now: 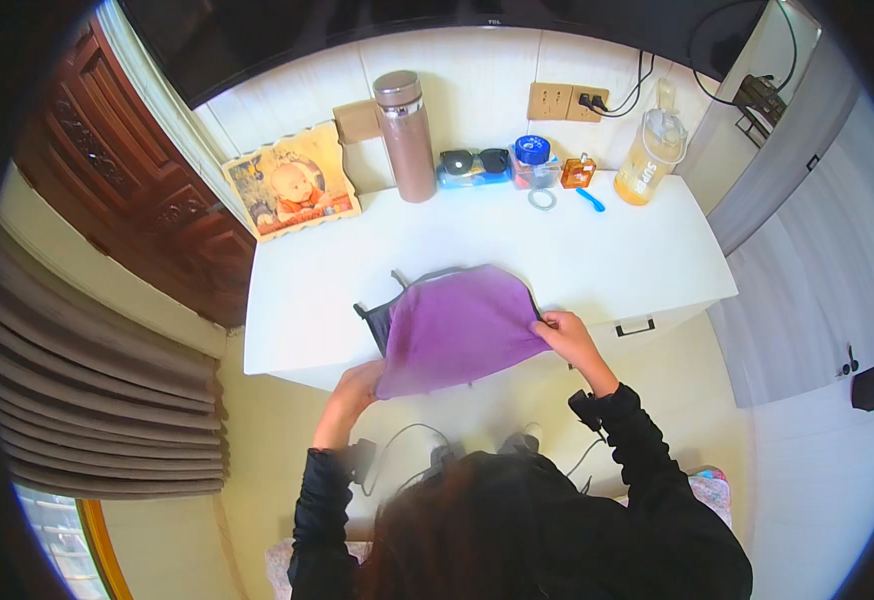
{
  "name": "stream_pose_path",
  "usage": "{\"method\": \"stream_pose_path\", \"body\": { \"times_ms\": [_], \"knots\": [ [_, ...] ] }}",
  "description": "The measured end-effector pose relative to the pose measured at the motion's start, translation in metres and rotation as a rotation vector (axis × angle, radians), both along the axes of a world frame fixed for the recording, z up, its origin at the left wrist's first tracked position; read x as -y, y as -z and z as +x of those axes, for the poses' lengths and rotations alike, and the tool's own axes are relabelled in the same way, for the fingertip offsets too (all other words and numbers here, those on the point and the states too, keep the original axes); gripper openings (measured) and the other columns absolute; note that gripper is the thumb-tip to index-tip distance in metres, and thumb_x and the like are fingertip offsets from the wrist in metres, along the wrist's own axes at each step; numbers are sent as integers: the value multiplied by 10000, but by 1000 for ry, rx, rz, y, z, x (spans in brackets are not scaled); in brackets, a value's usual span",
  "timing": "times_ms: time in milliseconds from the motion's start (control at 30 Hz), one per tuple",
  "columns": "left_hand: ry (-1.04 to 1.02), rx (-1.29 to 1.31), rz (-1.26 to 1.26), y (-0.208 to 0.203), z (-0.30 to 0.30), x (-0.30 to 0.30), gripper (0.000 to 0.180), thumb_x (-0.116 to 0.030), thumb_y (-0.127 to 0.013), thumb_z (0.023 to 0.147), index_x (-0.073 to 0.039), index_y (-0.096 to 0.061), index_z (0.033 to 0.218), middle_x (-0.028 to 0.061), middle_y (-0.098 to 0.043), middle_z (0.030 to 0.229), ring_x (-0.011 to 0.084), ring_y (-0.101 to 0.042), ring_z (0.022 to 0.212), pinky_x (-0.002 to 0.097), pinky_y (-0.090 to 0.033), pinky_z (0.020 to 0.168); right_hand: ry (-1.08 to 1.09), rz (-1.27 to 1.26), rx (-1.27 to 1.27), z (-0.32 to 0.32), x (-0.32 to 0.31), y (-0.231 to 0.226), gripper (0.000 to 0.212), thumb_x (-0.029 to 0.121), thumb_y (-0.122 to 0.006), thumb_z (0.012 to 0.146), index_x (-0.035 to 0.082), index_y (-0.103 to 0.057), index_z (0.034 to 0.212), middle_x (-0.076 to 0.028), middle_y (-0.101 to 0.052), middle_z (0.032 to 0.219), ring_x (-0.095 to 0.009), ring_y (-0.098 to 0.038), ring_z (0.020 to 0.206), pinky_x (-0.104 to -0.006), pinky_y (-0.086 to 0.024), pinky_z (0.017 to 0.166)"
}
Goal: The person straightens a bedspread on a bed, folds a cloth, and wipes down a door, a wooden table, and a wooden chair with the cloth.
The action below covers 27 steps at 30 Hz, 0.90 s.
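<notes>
A piece of purple cloth [462, 330] with a dark grey edging and short dark strap ends at its far left lies partly on the white cabinet top and hangs over the front edge. At its near left corner, my left hand [357, 388] is closed on the fabric, its fingertips partly hidden. My right hand [567, 338] pinches the right edge between thumb and fingers. Between both hands the cloth is spread fairly flat. Whether it is an apron, a bag or something else I cannot tell.
Along the back of the white cabinet [297, 300] stand a baby picture [292, 185], a brown thermos [407, 140], sunglasses [475, 161], a blue-lidded jar [532, 152], an amber bottle [578, 172] and a cup of yellow drink [649, 155]. A black screen [437, 25] hangs above.
</notes>
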<state>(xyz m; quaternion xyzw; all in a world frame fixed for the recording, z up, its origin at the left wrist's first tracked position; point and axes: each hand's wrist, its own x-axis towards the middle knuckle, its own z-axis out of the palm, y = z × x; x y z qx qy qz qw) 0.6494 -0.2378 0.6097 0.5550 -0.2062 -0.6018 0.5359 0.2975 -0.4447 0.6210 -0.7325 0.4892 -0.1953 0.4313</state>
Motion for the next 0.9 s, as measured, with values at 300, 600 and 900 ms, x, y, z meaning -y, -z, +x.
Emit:
{"method": "stream_pose_path", "body": {
  "times_ms": [300,600,900],
  "knots": [
    [9,96,12,-18,12,-5,255,-191,-592,978,8,-667,1120,24,-686,1023,131,-648,924,272,-523,838,-196,313,317,-17,30,-11,320,309,-673,943,1,-725,872,37,-650,751,-68,-545,682,-248,-438,654],
    [-135,357,-527,-239,38,85,334,-254,-562,998,-19,-612,1230,75,-646,1186,163,-581,1111,365,-456,1006,-215,-25,604,28,102,-183,330,286,-717,902,41,-685,1120,24,-674,966,-61,-556,849,-216,-440,789],
    [-113,756,-264,-137,52,56,218,-211,-658,963,-5,-707,1014,-17,-686,975,60,-582,919,220,-444,864,-116,19,556,-13,74,-113,256,240,-753,875,44,-702,1031,31,-665,875,-59,-566,796,-217,-443,748]
  ]
}}
